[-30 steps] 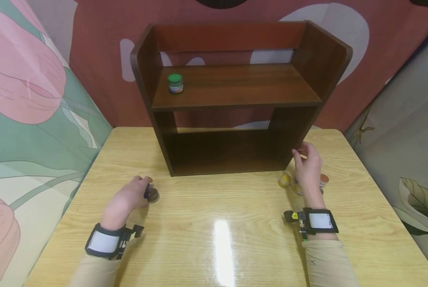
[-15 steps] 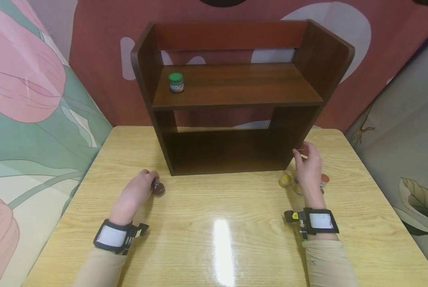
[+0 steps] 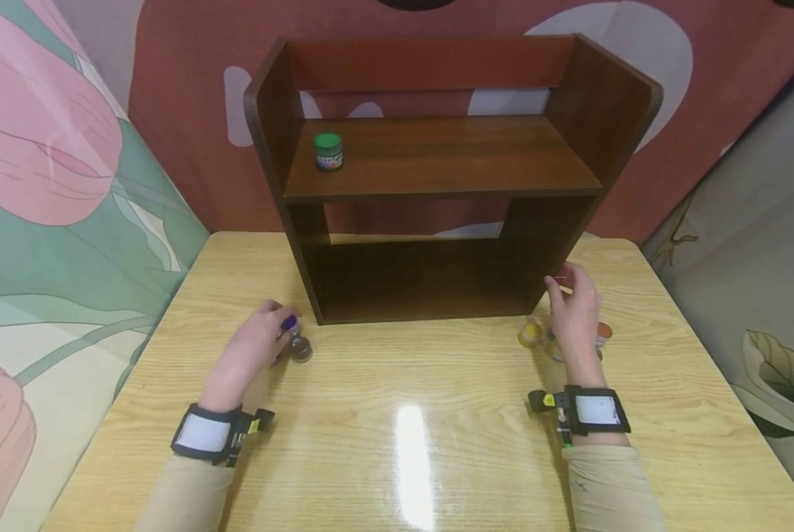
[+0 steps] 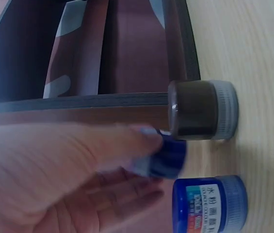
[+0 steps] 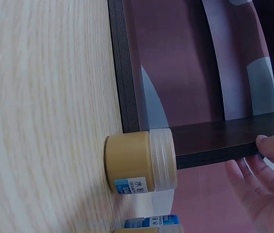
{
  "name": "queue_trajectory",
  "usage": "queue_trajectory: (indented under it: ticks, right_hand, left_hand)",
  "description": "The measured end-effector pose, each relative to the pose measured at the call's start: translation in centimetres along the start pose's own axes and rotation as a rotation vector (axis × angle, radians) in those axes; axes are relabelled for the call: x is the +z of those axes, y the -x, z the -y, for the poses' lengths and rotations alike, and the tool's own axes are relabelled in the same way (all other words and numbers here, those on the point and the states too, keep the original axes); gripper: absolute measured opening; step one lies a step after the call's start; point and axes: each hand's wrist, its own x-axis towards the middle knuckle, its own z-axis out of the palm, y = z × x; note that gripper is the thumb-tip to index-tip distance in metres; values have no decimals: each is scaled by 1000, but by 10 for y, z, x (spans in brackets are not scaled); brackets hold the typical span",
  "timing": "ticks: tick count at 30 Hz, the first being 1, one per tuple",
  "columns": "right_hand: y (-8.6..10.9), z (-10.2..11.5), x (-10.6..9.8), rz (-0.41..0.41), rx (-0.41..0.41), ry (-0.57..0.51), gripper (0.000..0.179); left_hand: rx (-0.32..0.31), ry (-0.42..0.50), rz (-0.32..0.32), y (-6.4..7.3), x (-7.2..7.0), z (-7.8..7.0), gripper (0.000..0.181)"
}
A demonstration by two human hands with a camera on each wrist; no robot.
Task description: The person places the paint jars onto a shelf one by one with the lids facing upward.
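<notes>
My left hand pinches a small blue-lidded jar just above the table, near the shelf's lower left corner. In the left wrist view the fingers curl round this blue jar. A brown-lidded jar stands right beside it, and a second blue jar stands on the table. My right hand hovers with relaxed fingers by the shelf's right side and holds nothing. A yellow jar and an orange-lidded jar stand under it.
A dark wooden shelf unit stands at the back of the light wooden table. A green-lidded jar sits at the left of its upper board. Its lower bay is dark. Patterned cloth walls surround the table.
My left hand has moved forward and right toward the shelf with the blue jar, and the brown jar has shifted along beside it. The right hand has stayed in place.
</notes>
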Motion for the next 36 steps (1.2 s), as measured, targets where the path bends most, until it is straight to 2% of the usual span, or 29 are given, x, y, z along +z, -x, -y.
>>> queue_trajectory:
  ticks: [5,11,16,21,28,33,36]
  right_hand:
    - [0,0,-1,5,2,2,29]
    - [0,0,-1,4,0,6,29]
    - [1,-1,-1,3,1,16,29]
    - [0,0,0,3,-2,10,29]
    - [0,0,1,8,4,12,29]
    - [0,2,0,6,4,12,29]
    - [0,2,0,7,7,14,29]
  left_hand:
    - [52,115,-14,-1,-3,2,36]
    - [163,210,-43,-1,-6,0,35]
    - [208,275,3,-4,-5,-8,36]
    - [244,266,50,-11,1,-22,35]
    - [239,241,120,-25,12,-43,31]
    - [253,231,147,-34,18,-61,28]
    - [296,217,145,-38,26,-66,27]
